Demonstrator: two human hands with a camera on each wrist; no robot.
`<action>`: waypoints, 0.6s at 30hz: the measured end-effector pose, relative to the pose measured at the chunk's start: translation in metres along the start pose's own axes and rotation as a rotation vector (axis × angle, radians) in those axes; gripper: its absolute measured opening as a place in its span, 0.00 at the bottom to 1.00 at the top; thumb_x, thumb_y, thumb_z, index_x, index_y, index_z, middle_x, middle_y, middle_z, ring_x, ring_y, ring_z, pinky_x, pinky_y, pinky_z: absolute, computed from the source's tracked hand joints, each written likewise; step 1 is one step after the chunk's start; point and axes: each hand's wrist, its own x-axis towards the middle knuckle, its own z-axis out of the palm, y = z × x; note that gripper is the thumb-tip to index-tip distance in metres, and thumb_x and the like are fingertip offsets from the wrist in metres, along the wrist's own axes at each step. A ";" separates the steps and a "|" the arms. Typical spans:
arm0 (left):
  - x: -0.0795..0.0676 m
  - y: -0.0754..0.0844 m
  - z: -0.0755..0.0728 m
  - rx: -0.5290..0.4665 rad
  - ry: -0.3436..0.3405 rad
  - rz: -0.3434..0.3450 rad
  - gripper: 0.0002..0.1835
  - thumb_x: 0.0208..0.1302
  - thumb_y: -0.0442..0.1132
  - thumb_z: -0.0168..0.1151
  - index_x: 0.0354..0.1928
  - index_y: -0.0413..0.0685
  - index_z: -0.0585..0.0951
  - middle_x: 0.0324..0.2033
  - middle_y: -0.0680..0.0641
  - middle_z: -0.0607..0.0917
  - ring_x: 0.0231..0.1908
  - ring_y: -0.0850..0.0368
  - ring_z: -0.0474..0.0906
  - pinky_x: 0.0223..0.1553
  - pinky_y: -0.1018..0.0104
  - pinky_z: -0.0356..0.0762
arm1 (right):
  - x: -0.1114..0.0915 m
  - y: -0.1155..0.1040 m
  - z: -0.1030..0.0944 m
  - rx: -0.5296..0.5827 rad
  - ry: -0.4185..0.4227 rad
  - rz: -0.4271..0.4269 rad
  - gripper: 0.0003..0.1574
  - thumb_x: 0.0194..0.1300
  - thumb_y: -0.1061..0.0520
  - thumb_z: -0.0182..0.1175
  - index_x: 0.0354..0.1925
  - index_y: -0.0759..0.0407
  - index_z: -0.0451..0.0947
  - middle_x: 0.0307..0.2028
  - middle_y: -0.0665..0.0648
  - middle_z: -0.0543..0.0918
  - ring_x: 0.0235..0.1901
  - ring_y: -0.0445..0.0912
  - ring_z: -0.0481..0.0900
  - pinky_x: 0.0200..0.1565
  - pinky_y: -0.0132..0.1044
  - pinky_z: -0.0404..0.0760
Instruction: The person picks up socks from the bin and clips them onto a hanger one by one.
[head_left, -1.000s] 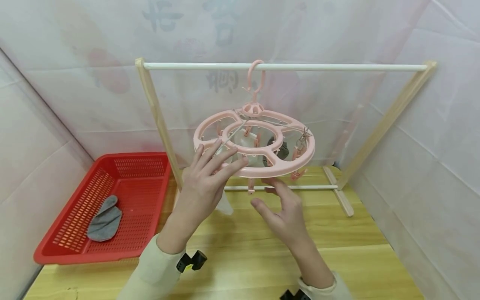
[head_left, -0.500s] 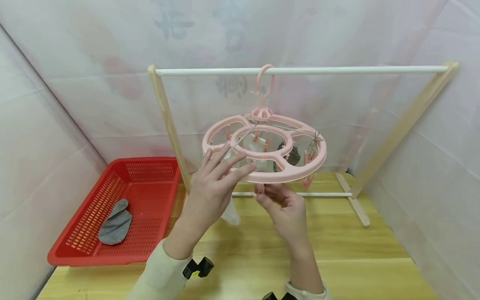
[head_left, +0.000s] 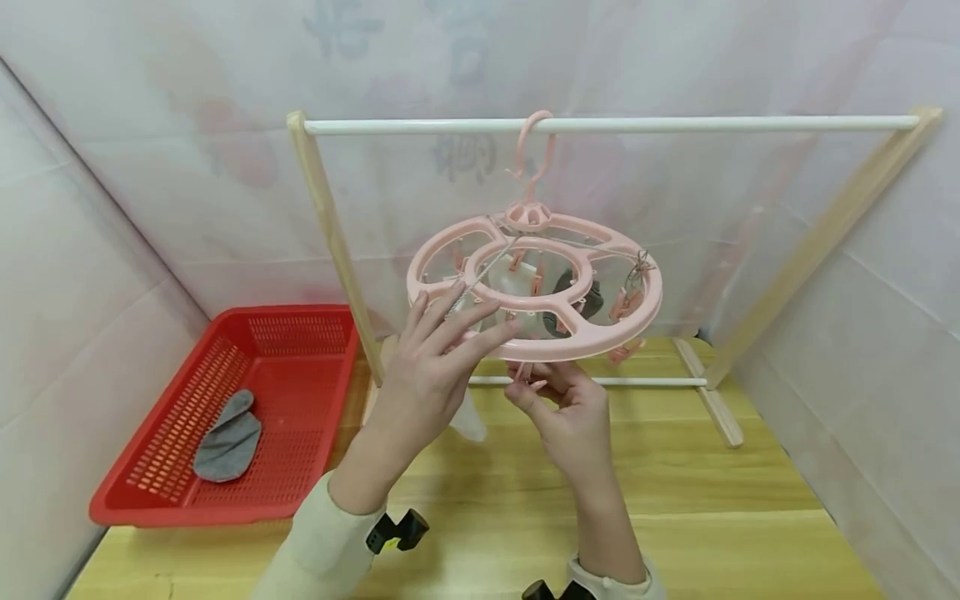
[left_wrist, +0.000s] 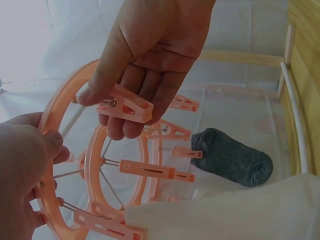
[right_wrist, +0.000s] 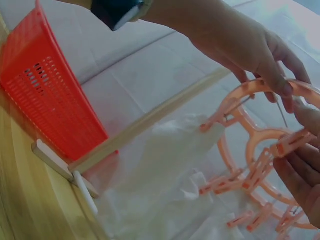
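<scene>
A pink round clip hanger (head_left: 600, 337) hangs by its hook from the white rod of a wooden-ended rack. My left hand (head_left: 423, 375) holds the near-left rim, its thumb and fingers on either side of the ring in the left wrist view. Under the front rim, my right hand (head_left: 573, 417) pinches a pink clothespin (left_wrist: 127, 104) between thumb and fingers. Nothing shows in that clothespin's jaws. A dark grey sock (left_wrist: 232, 157) hangs from other clips, and white cloth (right_wrist: 155, 165) is clipped on the hanger's left side.
At the left stands a red perforated basket (head_left: 288, 400) with a grey sock (head_left: 228, 442) lying in it. The rack's top rod (head_left: 712, 125) spans between two wooden posts, and a lower rod (head_left: 637, 382) runs behind my right hand. Below is a wooden table (head_left: 675, 517).
My right hand has risen from below the rim to the front clothespin and taken hold of it; the clothespin now sits turned in its fingers. My left hand keeps its hold on the rim.
</scene>
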 end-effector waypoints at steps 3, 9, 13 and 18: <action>0.001 0.000 0.001 -0.011 0.005 0.003 0.25 0.69 0.32 0.60 0.62 0.67 0.80 0.61 0.50 0.81 0.70 0.42 0.66 0.70 0.36 0.57 | 0.000 0.000 -0.006 0.114 -0.031 0.051 0.21 0.61 0.69 0.67 0.54 0.66 0.80 0.41 0.63 0.88 0.40 0.47 0.87 0.38 0.34 0.85; 0.001 0.000 0.002 -0.023 0.008 0.006 0.23 0.69 0.32 0.60 0.61 0.64 0.81 0.60 0.49 0.81 0.70 0.41 0.65 0.70 0.36 0.57 | 0.001 -0.001 -0.010 0.271 -0.024 0.109 0.20 0.61 0.71 0.66 0.52 0.72 0.78 0.41 0.60 0.88 0.40 0.47 0.87 0.42 0.36 0.86; -0.001 0.000 0.001 -0.025 -0.002 -0.012 0.23 0.68 0.34 0.62 0.63 0.62 0.80 0.64 0.48 0.78 0.71 0.40 0.63 0.70 0.35 0.56 | 0.002 -0.002 -0.007 0.256 0.038 0.101 0.18 0.56 0.74 0.68 0.47 0.74 0.79 0.38 0.59 0.88 0.38 0.46 0.86 0.41 0.34 0.85; -0.013 0.001 -0.003 -0.034 0.008 -0.058 0.27 0.65 0.38 0.67 0.66 0.59 0.77 0.70 0.44 0.70 0.73 0.37 0.59 0.70 0.34 0.54 | 0.002 -0.005 -0.006 0.259 0.085 0.076 0.15 0.55 0.74 0.69 0.42 0.78 0.78 0.38 0.61 0.89 0.37 0.47 0.87 0.40 0.34 0.85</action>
